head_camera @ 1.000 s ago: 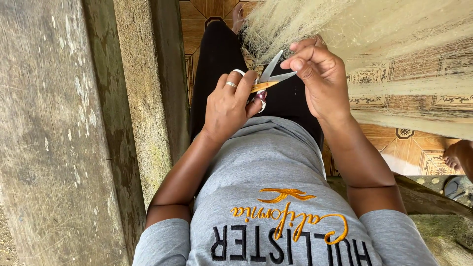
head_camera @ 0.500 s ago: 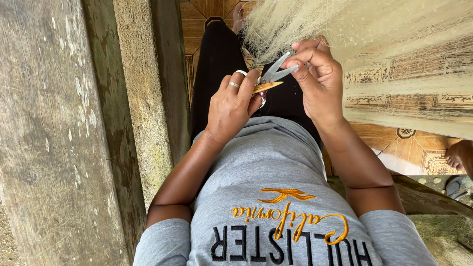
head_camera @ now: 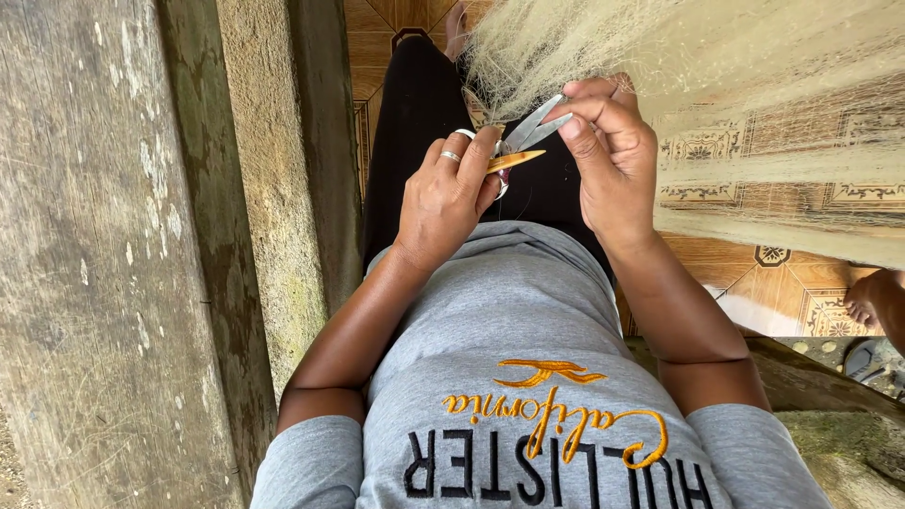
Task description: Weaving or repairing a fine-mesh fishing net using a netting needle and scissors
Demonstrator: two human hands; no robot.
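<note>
My left hand point(head_camera: 448, 193) grips a pair of small metal scissors point(head_camera: 534, 123), thumb through the pale handle loop, together with a slim orange netting needle point(head_camera: 515, 160). A silver ring sits on one of its fingers. My right hand point(head_camera: 608, 155) pinches strands of the pale fishing net point(head_camera: 660, 47) right at the scissor blades, which point up and to the right. The net hangs from the upper right over my black-trousered lap point(head_camera: 415, 104).
Weathered grey posts point(head_camera: 104, 264) stand close at my left. Patterned brown floor tiles point(head_camera: 782, 179) show below the net. Another person's foot point(head_camera: 877, 297) and a sandal point(head_camera: 863, 358) are at the right edge, by a mossy ledge point(head_camera: 830, 424).
Both hands have drifted slightly up and to the right with the scissors and needle. My right fingers have closed in nearer the blade tips.
</note>
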